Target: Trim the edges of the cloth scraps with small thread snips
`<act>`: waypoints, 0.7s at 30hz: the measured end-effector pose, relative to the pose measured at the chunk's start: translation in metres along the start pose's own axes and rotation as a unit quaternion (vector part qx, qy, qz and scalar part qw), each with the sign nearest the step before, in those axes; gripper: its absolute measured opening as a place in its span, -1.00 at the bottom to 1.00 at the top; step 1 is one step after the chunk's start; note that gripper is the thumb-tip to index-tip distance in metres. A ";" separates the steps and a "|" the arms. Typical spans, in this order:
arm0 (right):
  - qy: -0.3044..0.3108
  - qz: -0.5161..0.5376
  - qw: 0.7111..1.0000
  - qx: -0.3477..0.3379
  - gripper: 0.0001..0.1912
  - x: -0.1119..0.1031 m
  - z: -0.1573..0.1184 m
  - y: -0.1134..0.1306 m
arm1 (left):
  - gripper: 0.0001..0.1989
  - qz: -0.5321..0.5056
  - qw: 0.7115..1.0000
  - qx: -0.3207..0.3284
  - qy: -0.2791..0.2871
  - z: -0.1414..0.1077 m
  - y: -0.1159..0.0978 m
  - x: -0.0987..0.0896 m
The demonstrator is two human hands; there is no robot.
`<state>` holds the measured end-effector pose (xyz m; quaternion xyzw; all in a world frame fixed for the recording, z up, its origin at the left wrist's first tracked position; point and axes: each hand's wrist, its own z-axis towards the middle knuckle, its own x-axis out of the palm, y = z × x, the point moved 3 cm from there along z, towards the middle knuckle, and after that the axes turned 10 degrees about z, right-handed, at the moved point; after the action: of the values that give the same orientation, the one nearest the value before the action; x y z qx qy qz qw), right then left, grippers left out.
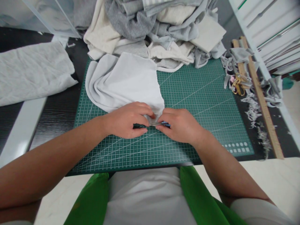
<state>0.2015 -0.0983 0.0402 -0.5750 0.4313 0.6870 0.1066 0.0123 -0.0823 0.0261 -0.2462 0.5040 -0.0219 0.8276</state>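
A pale grey-white piece of fabric (133, 75) lies partly folded in front of me, its raw edge running down the right side. My left hand (131, 120) is closed on the fabric's lower corner, pinching it between thumb and fingers. Close beside it, my right hand (180, 125) grips a small blue-handled tool (166, 124) with a thin metal tip. That tip meets the fabric at the pinched corner. Fingers hide most of the tool, so its exact kind cannot be made out. Beneath both hands is a green cutting mat (194, 93) with a white grid.
A heap of grey and cream fabric (150, 28) rises at the back. Another grey cloth (35, 72) lies at left. On the right are wooden strips (262, 103), gold-handled scissors (238, 85) and fabric scraps (252, 107), near the table's edge.
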 end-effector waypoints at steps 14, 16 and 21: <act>0.006 0.061 0.998 0.004 -0.87 -0.001 0.000 -0.002 | -0.90 0.000 1.000 0.001 0.002 0.000 0.001 0.000; 0.006 0.075 0.997 0.007 -0.87 -0.001 0.001 -0.003 | -0.90 -0.001 1.000 0.000 0.002 0.000 0.001 0.000; 0.007 0.056 0.998 0.019 -0.86 0.001 0.002 -0.001 | -0.91 -0.003 1.000 -0.001 0.001 0.000 0.001 0.000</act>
<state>0.2004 -0.0968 0.0391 -0.5527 0.4764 0.6796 0.0760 0.0123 -0.0819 0.0256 -0.2482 0.5045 -0.0242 0.8266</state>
